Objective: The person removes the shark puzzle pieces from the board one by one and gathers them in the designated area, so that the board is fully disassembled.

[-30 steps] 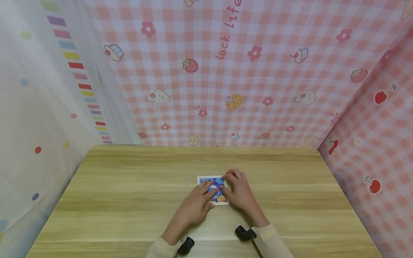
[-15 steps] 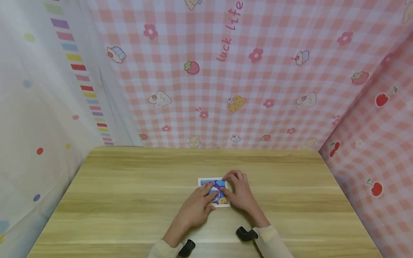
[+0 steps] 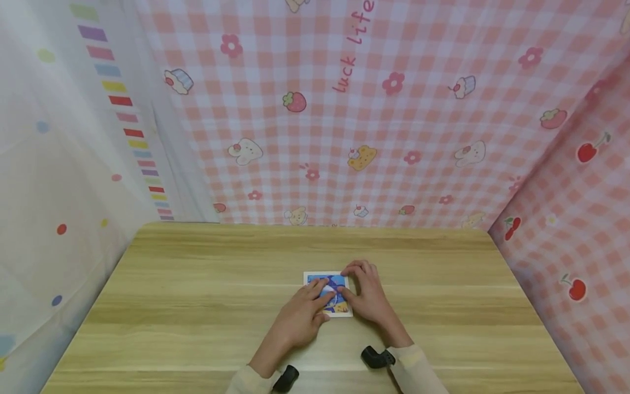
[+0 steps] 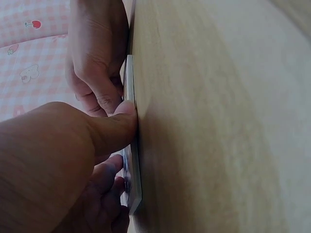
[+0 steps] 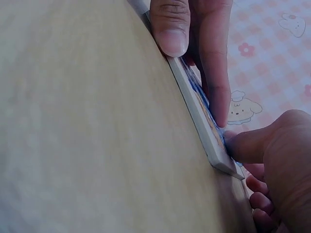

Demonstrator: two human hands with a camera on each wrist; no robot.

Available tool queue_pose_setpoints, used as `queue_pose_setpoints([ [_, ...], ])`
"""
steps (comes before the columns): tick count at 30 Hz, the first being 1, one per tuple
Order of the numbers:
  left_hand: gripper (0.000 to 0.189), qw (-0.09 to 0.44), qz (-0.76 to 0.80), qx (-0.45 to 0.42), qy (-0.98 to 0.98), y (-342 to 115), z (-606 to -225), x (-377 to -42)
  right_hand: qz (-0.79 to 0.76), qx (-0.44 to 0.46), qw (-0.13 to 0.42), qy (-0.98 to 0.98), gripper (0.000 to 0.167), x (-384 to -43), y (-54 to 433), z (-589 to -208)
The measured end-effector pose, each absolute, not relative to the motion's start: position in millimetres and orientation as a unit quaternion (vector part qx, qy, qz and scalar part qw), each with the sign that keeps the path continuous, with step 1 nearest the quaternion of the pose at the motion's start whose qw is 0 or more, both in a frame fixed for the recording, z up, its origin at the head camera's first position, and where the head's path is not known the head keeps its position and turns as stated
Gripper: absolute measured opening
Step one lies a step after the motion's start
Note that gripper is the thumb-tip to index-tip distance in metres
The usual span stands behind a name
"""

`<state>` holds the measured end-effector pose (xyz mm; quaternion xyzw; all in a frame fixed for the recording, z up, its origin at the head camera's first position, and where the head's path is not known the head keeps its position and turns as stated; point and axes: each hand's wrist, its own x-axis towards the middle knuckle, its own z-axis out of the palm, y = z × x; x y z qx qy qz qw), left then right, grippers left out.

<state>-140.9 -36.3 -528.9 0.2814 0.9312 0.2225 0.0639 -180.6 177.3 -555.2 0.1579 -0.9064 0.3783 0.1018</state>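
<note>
On the table in front of me lies a small square board (image 3: 339, 300) with a white border and a blue and yellow picture. My left hand (image 3: 299, 316) rests on its left part, fingers laid nearly straight over the picture, and its thumb (image 5: 172, 41) touches the near edge. From the right, my right hand (image 3: 367, 294) holds the board: the thumb (image 5: 245, 145) presses on the picture and bent fingers reach the far right corner and side. In the left wrist view the board (image 4: 135, 170) shows edge-on, flat against the tabletop. Part of the picture is hidden under both hands.
The wood-grain table (image 3: 197, 284) stretches out on both sides. Behind it hangs a pink checked cloth (image 3: 315, 131), with a white dotted cloth (image 3: 54, 180) at the left and another checked cloth (image 3: 585, 219) at the right. Both wrists carry black camera mounts (image 3: 378, 357).
The head view shifts slightly. Both hands stay at the board in nearly the same pose, and the board shows no clear movement on the table.
</note>
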Motion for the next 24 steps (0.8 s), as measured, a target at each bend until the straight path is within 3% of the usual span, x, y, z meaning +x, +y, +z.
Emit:
queue_pose_setpoints([
  [12,0.05,0.064,0.222,0.278,0.932,-36.8,-526.0,-140.8,0.407,0.118,0.084,-0.902,0.035,-182.3,175.4,-552.5],
  [24,0.051,0.061,0.231,0.278,0.93,-36.6,-530.8,-140.6,0.436,0.13,0.123,-0.882,0.027,-179.2,176.2,-555.6],
])
